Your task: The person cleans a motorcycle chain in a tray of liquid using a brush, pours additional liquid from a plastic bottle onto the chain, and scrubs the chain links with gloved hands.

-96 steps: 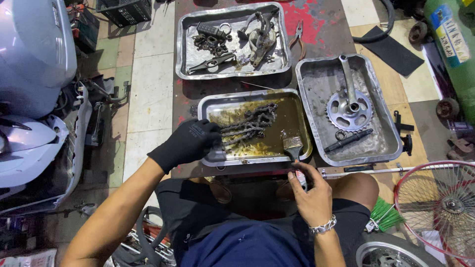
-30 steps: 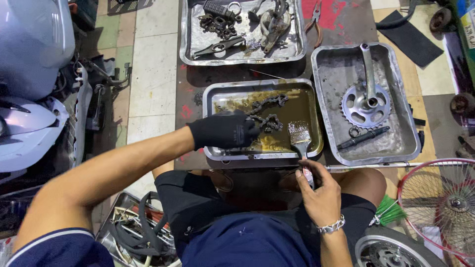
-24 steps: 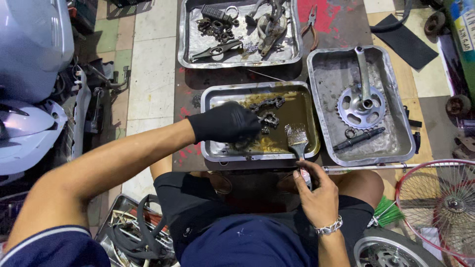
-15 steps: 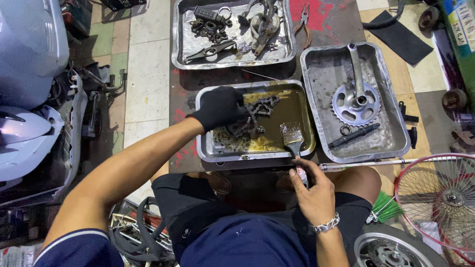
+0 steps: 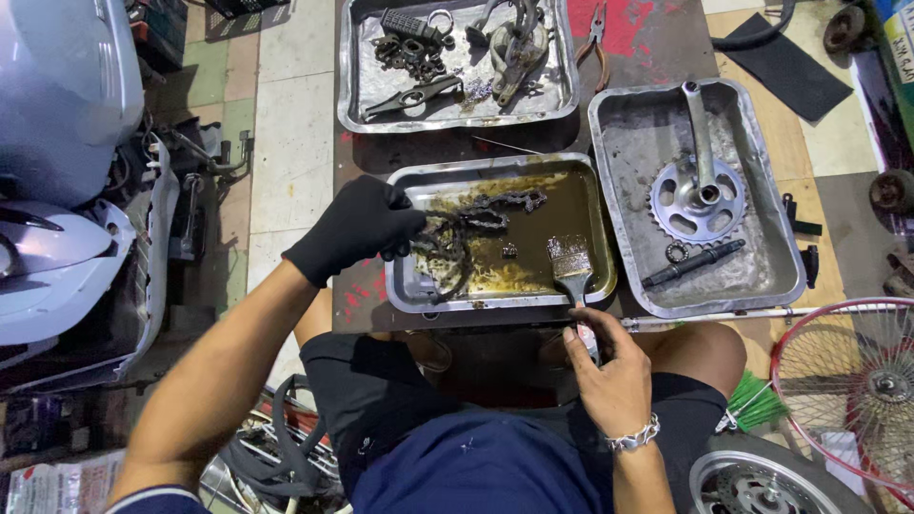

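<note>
Three metal trays sit on the dark surface [image 5: 657, 43]: the far tray [image 5: 357, 95] holds loose parts, the right tray [image 5: 609, 171] a chainring with crank [image 5: 697, 195], and the near tray [image 5: 405, 290] brown oily liquid and a greasy chain [image 5: 466, 224]. The gloved left hand [image 5: 354, 228] has its fingers closed on the chain's left end inside the near tray. The bare right hand [image 5: 609, 376] grips the handle of a paintbrush [image 5: 571, 262], bristles resting in the liquid, apart from the chain.

Greasy chain [image 5: 466, 228], brush [image 5: 572, 266] in tray [image 5: 495, 303]

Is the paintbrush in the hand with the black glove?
No, the bare right hand holds the paintbrush; the gloved left hand grips the chain.
</note>
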